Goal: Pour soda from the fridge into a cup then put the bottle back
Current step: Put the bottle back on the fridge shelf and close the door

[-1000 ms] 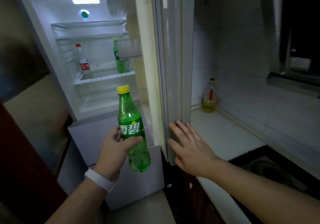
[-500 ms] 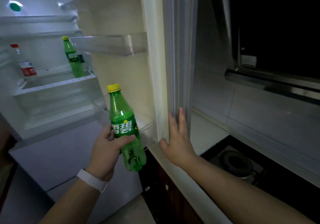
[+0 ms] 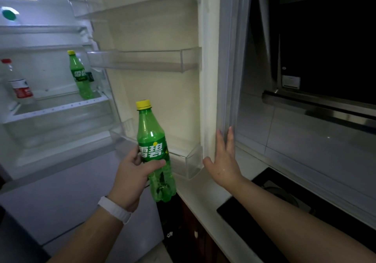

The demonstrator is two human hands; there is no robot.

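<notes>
Bottle out, door edge under your palm

Your left hand (image 3: 130,173) is gripping the upright soda bottle (image 3: 154,151); your right hand (image 3: 222,161), fingers (image 3: 229,138) spread flat, is pressing the fridge door (image 3: 211,79) just right of it.

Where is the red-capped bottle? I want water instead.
Head view, far left: the red-capped bottle stands on the fridge shelf, left of the second green bottle.
</notes>
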